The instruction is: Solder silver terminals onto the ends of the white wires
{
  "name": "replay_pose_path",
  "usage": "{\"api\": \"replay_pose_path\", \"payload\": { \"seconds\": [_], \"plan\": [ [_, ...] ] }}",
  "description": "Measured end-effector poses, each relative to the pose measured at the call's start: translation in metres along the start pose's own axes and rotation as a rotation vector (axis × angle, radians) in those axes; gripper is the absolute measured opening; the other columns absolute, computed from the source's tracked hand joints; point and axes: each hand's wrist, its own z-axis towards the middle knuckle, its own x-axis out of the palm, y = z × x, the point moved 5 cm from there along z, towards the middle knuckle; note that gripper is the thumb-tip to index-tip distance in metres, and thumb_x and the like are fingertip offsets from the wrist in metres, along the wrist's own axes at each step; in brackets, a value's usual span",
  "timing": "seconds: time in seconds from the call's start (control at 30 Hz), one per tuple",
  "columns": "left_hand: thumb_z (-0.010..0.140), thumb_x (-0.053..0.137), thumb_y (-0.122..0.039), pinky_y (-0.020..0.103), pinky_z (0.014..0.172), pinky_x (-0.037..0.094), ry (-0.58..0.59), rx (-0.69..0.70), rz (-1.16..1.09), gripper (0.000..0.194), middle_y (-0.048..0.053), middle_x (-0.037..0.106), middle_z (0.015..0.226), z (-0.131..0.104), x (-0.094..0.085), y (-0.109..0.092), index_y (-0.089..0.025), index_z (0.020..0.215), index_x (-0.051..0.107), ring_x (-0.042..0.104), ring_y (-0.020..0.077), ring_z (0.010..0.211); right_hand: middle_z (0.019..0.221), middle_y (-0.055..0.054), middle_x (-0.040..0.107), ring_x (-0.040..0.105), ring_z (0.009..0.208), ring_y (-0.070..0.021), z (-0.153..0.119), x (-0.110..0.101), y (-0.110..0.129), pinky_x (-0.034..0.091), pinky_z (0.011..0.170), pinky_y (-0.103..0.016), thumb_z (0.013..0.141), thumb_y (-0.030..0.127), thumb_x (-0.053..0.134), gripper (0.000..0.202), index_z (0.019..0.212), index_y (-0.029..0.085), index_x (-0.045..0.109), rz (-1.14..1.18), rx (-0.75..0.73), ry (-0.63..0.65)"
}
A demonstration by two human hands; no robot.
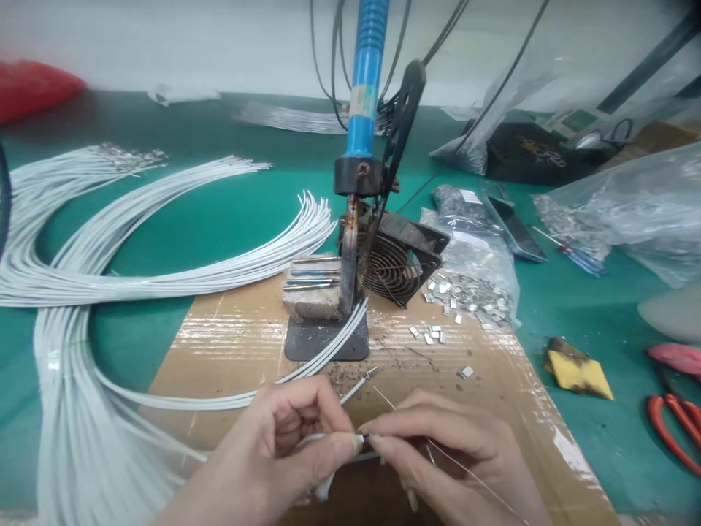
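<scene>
My left hand (pixel 309 438) pinches a white cable close to its stripped end (pixel 361 438), where small dark and coloured inner wires show. The thumb and forefinger of my right hand (pixel 454 456) close on those inner wires, touching the left fingertips. A thin silvery wire, which looks like solder (pixel 474 476), runs through the right hand and out past its fingers. Just beyond the hands, another white cable ends in a small metal connector (pixel 372 372). Ahead stands a soldering iron (pixel 368 88) with a blue handle, clamped upright with its metal end pointing down.
Large bundles of white cables (pixel 164 286) curve across the left. Behind the iron leans a fan (pixel 402 256). Small metal connectors (pixel 471 294) lie scattered on cardboard (pixel 219 351). At the right are a phone (pixel 515 228), a screwdriver (pixel 572 252), a yellow sponge (pixel 580 374) and red-handled pliers (pixel 676 424).
</scene>
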Motion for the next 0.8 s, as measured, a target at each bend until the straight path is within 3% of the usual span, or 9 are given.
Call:
{"api": "replay_pose_path", "payload": {
  "seconds": [0.1,0.2,0.27,0.4,0.5,0.63,0.8],
  "plan": [
    [0.086,0.085,-0.051,0.026,0.058,0.028,0.024,0.004,0.054,0.038,-0.007,0.053,0.066,-0.001,0.000,-0.002,-0.020,0.076,0.065,0.039,0.0120,0.062,0.078,-0.002,0.079,0.070,0.065,-0.0124,0.001,-0.005,0.013,0.050,0.055,-0.019,0.096,0.020,0.078,0.013,0.096,0.025,0.090,-0.193,-0.144,0.142],
    [0.090,0.078,-0.046,0.029,0.057,0.021,0.077,-0.043,0.116,0.032,-0.008,0.047,0.065,-0.002,0.002,0.001,-0.021,0.078,0.062,0.034,0.0126,0.061,0.082,-0.002,0.079,0.073,0.068,-0.0132,0.004,-0.008,0.024,0.051,0.058,-0.021,0.100,0.019,0.074,0.015,0.093,0.022,0.087,-0.318,-0.186,0.237],
    [0.091,0.077,-0.044,0.030,0.057,0.019,0.086,-0.060,0.234,0.029,-0.008,0.043,0.065,-0.004,0.000,0.006,-0.022,0.078,0.064,0.031,0.0136,0.061,0.077,-0.001,0.077,0.070,0.065,-0.0125,0.008,-0.008,0.027,0.047,0.056,-0.021,0.098,0.016,0.076,0.016,0.089,0.021,0.087,-0.317,-0.154,0.310],
    [0.089,0.077,-0.043,0.028,0.063,0.028,0.025,-0.057,0.420,0.024,-0.004,0.048,0.076,-0.005,-0.006,0.013,-0.023,0.080,0.070,0.043,0.0168,0.072,0.068,0.001,0.069,0.061,0.062,-0.0098,0.017,-0.003,0.013,0.041,0.054,-0.019,0.087,0.007,0.081,0.018,0.078,0.020,0.090,-0.107,0.045,0.406],
    [0.092,0.072,-0.045,0.027,0.061,0.029,-0.009,-0.019,0.390,0.026,-0.005,0.050,0.073,-0.003,-0.001,0.010,-0.023,0.080,0.066,0.042,0.0161,0.068,0.069,0.001,0.068,0.059,0.056,-0.0081,0.017,-0.002,-0.009,0.043,0.051,-0.016,0.084,0.022,0.086,0.008,0.077,0.023,0.090,0.136,0.235,0.316],
    [0.097,0.064,-0.046,0.025,0.060,0.034,-0.169,0.092,0.308,0.028,-0.002,0.059,0.072,0.000,0.004,-0.002,-0.023,0.080,0.063,0.047,0.0164,0.067,0.069,0.001,0.068,0.057,0.053,-0.0062,0.010,-0.001,-0.023,0.047,0.052,-0.014,0.093,0.046,0.080,0.025,0.085,0.024,0.088,0.245,0.295,0.121],
    [0.099,0.061,-0.046,0.024,0.056,0.038,-0.258,0.201,0.397,0.030,-0.002,0.060,0.069,0.001,0.003,-0.002,-0.023,0.081,0.068,0.050,0.0159,0.062,0.064,0.003,0.062,0.059,0.057,-0.0084,0.000,0.008,-0.010,0.051,0.056,-0.015,0.083,0.040,0.087,0.013,0.089,0.030,0.092,0.263,0.316,-0.094]
  ]
}}
